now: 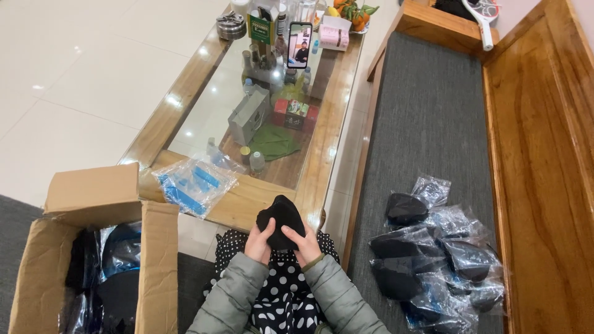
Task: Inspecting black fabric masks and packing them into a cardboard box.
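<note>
Hands, left point(258, 243) and right point(307, 246), both grip one black fabric piece point(281, 218) between curled fingers.

The small folded cloth piece point(281, 221) is plain black, and so are the folded pieces inside the clear plastic bags with blue print point(440, 253) heaped on the dark grey bench cushion point(427, 117). The padded jacket sleeves point(238, 297) are pale grey-green; the lap fabric point(281, 297) is black with white polka dots. The open cardboard box point(93, 247) is plain tan, its contents black under glossy clear wrap. A stack of clear bags with bright blue strips point(193, 182) lies on the honey-brown wooden rim of the glass-topped table point(247, 207). The wooden bench frame point(544, 154) is warm orange-brown. The floor tiles point(80, 74) are glossy white.
</note>
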